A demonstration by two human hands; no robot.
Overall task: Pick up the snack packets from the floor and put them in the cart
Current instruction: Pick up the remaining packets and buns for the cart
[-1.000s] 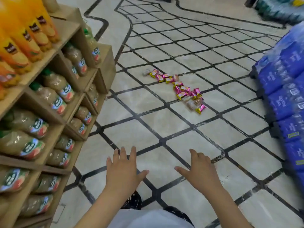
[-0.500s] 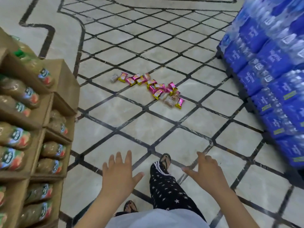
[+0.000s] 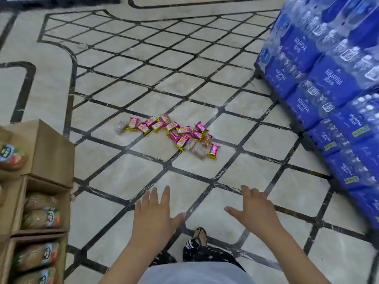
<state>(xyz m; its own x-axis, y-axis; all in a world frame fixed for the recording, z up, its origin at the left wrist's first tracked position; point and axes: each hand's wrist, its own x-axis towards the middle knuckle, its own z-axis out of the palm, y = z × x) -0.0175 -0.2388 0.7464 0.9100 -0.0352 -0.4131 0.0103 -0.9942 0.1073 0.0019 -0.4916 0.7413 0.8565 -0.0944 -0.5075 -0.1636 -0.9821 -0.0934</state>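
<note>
The snack packets [image 3: 170, 134] are seen scattered in a loose line on the floor [image 3: 127, 177] at the middle of the frame, some pink and yellow, some pale; several overlap at the right end of the line, so handfuls are judged easier there than single picks. The left hand [image 3: 153, 216] and the right hand [image 3: 256, 212] are held out low in the lower middle of the frame, palms down, well apart from the packets; the fingers [image 3: 165, 196] of both are loosely spread and nothing is held, which is judged a readiness to reach. A sandalled foot [image 3: 200, 235] is planted between the hands. A cardboard shelf [image 3: 51, 152] of bottles [image 3: 41, 218] is set at the lower left and stacked water packs [image 3: 328, 78] at the right; the packets lie between them. No cart is shown; no packet is yet lifted, so the task is judged to be at its start.
</note>
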